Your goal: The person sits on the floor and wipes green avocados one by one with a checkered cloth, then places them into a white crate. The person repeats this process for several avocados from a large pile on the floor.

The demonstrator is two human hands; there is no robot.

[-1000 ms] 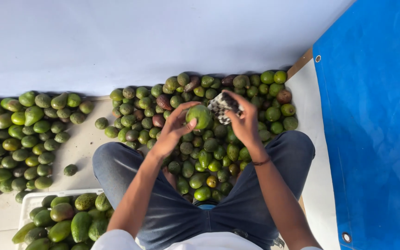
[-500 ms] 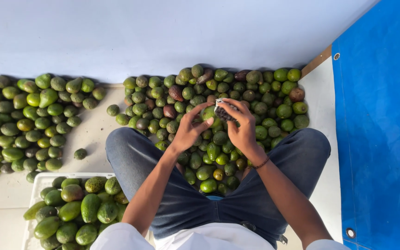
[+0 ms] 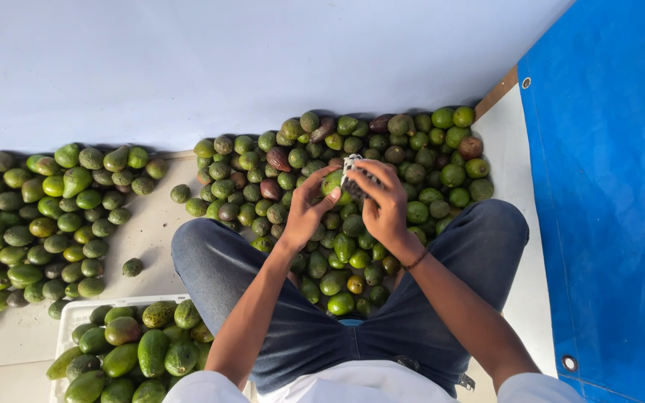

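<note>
Plain pale blue-grey wall across the top, evenly lit, soft shadow along its base. Light tiled floor, beige-white, with faint joints. Blue tarp with metal eyelets hangs down the right side. Strip of brown wood edge beside the tarp's top corner. Daylight, no hard shadows.

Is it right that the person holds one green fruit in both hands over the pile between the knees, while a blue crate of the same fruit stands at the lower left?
Not quite. In the head view the crate is white, not blue. The rest holds: left hand and right hand hold one green fruit over the pile.
</note>
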